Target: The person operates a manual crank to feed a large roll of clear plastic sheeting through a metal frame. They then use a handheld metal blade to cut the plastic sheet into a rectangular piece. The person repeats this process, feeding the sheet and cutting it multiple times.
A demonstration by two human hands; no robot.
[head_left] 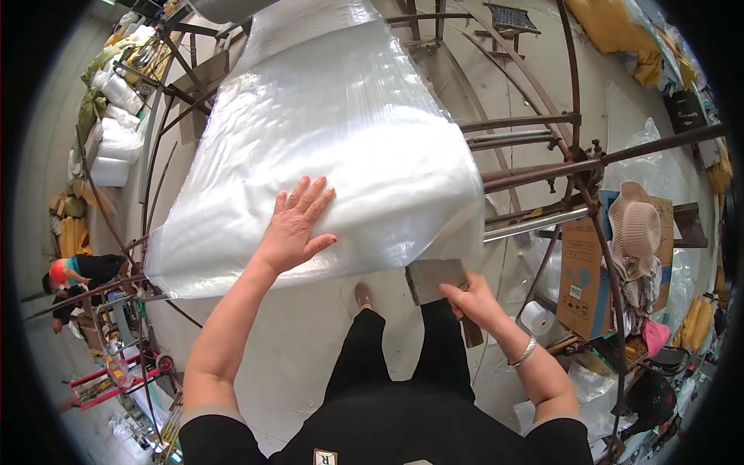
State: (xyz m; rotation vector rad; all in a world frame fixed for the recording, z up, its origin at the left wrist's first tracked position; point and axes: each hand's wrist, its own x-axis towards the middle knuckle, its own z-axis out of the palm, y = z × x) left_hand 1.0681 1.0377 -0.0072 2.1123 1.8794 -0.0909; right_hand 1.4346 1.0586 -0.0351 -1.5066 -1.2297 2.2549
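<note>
A wide sheet of clear plastic film point(310, 116) comes down from a roll point(229, 6) at the top and drapes over the metal frame in front of me. My left hand point(298, 225) lies on the film with its fingers stretched out, pressing near the sheet's lower middle. At the sheet's lower right edge, my right hand point(469, 301) grips a cleaver point(434, 280). Its broad grey blade points left, close to the film's edge; whether it touches the film I cannot tell. Part of the brown handle shows below my fingers.
Rusty metal bars point(535, 174) reach out to the right of the film. A cardboard box point(585, 271) with a straw hat point(635, 229) beside it stands on the right. A small white roll point(536, 318) sits near it. Far left, another person point(85, 273) is beside a red cart point(105, 384).
</note>
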